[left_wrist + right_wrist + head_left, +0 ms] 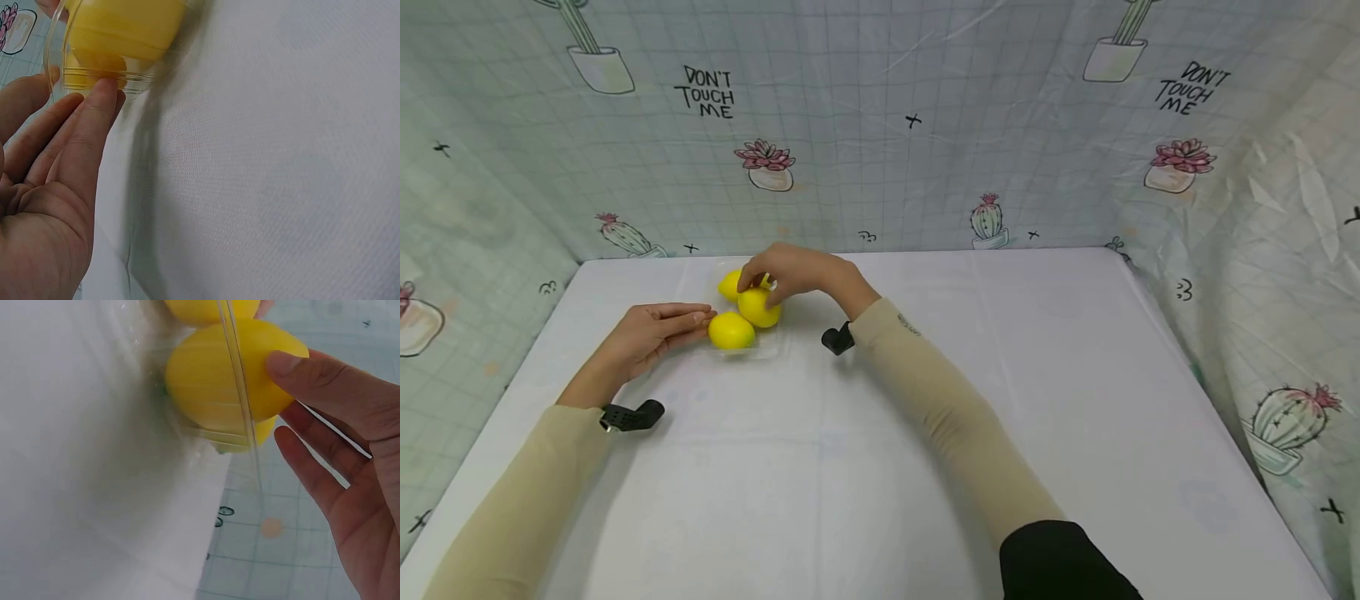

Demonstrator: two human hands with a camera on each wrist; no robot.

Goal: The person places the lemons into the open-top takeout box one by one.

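A clear plastic container [767,347] holds yellow lemons near the table's back left. My right hand [796,271] reaches over it and grips a lemon [758,309], the thumb [294,369] pressed on its near side. One lemon [731,332] lies at the container's front and another [728,286] at the back, partly covered by my right hand. From the left, my left hand [651,332] touches the container with fingers nearly straight. In the left wrist view, its fingertips [106,87] rest against the ribbed clear wall.
A white cloth covers the table [880,467]. Behind it hangs a patterned curtain [865,125] with cactus drawings, and more of this fabric stands at both sides. Each wrist carries a black camera mount [634,415].
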